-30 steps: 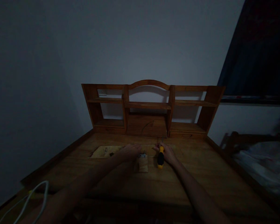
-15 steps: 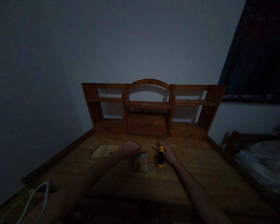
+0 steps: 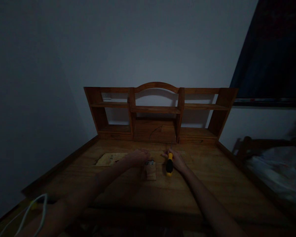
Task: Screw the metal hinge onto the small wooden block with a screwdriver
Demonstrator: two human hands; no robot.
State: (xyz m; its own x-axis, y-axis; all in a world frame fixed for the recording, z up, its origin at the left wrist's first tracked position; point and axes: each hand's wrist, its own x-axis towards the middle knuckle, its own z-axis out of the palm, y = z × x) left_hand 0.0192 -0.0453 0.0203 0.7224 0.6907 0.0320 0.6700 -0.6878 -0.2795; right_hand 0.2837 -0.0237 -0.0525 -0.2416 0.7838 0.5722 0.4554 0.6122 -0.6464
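Observation:
In my right hand (image 3: 178, 162) is a screwdriver (image 3: 169, 167) with a yellow and black handle. Its thin shaft points away from me, toward the shelf. My left hand (image 3: 139, 156) is closed, fingers curled downward, just left of and behind a small wooden block (image 3: 151, 171). Whatever its fingertips hold is hidden in the dim light. At the block's far edge sits a small metal fitting (image 3: 150, 162), perhaps a hinge. A pale thin board (image 3: 110, 160) lies flat to the left, partly behind my left forearm. Another thin board (image 3: 186, 156) lies beyond my right hand.
A wooden shelf unit (image 3: 156, 110) stands along the back of the wooden desk (image 3: 227, 184). Raised side rails (image 3: 61, 166) edge the desk. White cable loops (image 3: 43, 210) hang at lower left. A whitish plastic-like bundle (image 3: 276, 168) lies beyond the right rail.
My left hand's fingers have shifted slightly, reaching a little further right above the metal fitting. The right hand keeps its hold on the screwdriver. The view has tilted slightly.

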